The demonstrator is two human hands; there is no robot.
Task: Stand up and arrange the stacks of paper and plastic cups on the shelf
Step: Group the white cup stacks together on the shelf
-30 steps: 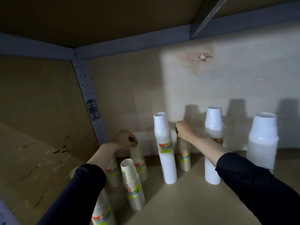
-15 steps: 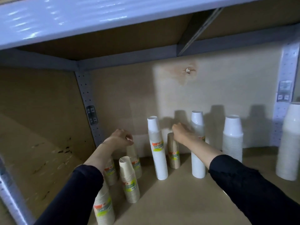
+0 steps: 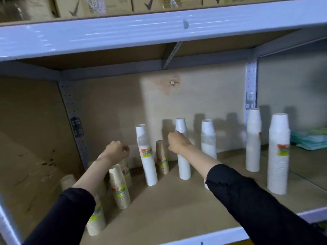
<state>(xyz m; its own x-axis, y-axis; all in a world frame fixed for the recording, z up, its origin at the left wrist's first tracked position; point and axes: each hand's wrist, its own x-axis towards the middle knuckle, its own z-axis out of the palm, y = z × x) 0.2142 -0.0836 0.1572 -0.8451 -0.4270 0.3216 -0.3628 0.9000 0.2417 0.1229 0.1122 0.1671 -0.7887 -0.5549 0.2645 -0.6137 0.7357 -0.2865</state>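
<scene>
Several cup stacks stand upright on the brown shelf board point(image 3: 169, 202). Tan paper stacks: one at the front left point(image 3: 120, 189), one by my left sleeve point(image 3: 96, 221), one at the back point(image 3: 161, 158), and one point(image 3: 127, 172) just below my left hand point(image 3: 115, 150). My left hand is a closed fist; contact with that stack is unclear. A tall white labelled stack point(image 3: 147, 160) stands mid-shelf. My right hand point(image 3: 177, 142), fingers curled, hovers before another white stack point(image 3: 184, 167), right of the back tan stack's top. More white stacks stand at right point(image 3: 208, 138), point(image 3: 253, 140), point(image 3: 278, 156).
The grey upper shelf beam point(image 3: 159, 29) runs overhead with cardboard boxes point(image 3: 88, 6) on it. Perforated uprights stand at the back left point(image 3: 74, 121) and back right point(image 3: 251, 85). Green flat packs point(image 3: 309, 138) lie on the neighbouring shelf at right. The front rail point(image 3: 221, 236) edges the board.
The view has pulled back and up, showing the upper shelf and more stacks at right. My right hand has come off the back tan stack's top and sits to its right.
</scene>
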